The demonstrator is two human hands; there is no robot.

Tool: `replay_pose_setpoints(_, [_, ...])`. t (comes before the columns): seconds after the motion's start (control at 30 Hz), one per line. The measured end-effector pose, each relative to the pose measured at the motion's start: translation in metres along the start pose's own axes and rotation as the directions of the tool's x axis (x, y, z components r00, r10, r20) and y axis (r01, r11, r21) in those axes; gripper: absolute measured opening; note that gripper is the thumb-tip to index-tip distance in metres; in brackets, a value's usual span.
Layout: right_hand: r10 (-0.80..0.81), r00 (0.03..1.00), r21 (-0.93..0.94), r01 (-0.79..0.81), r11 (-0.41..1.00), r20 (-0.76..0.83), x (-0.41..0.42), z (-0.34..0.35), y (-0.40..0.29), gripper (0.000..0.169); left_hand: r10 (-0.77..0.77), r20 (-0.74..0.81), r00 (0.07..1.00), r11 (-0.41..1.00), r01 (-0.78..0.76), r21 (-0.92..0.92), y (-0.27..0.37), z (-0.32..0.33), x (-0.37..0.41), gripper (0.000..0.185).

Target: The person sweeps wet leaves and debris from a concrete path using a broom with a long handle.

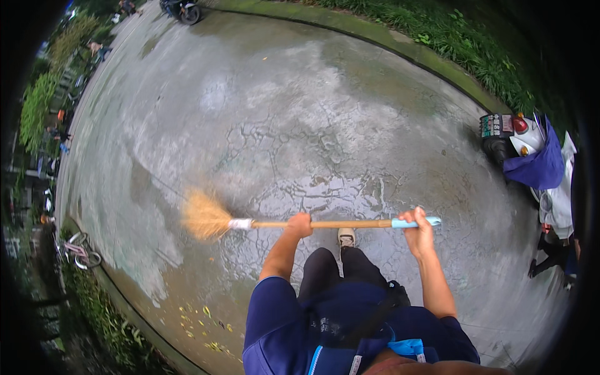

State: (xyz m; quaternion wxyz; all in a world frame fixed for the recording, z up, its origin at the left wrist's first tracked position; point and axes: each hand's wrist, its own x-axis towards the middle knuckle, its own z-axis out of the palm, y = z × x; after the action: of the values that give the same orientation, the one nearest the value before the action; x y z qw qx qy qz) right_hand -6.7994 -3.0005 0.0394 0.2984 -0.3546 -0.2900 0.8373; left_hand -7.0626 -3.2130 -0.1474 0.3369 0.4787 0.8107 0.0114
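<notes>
A straw broom (351, 224) lies level across the view in front of my body, its bristle head (205, 215) to the left and blurred. White wrapping binds the bristles to the wooden handle. My left hand (300, 225) is closed around the handle, partway between the head and the middle. Over at the right end, my right hand (417, 227) grips the light blue sleeve (403, 223) that covers the handle's tip. Below the handle shows one of my shoes (347, 236) on wet, cracked concrete (290, 140). Whether the bristles touch the ground, I cannot tell.
Fallen leaves (206, 323) lie at lower left beside a kerb with plants (108, 314). A pink bicycle (79, 251) stands at the left. To the right is a scooter (525, 140) with a purple cover. A mossy kerb (337, 23) and a motorcycle (183, 10) are at the top.
</notes>
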Motion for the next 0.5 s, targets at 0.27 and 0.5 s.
replay_pose_setpoints(0.27, [-0.138,0.959,0.271,0.205,0.941,-0.246,0.038,-0.088,-0.006,0.03,0.259,0.115,0.959,0.957,-0.271,0.103,0.048,-0.081,0.092,0.023])
replay_pose_setpoints(0.5, [-0.192,0.902,0.182,0.278,0.943,-0.386,0.043,0.019,0.057,0.028,0.496,-0.226,0.839,0.856,-0.427,0.292,0.009,-0.162,0.243,0.01])
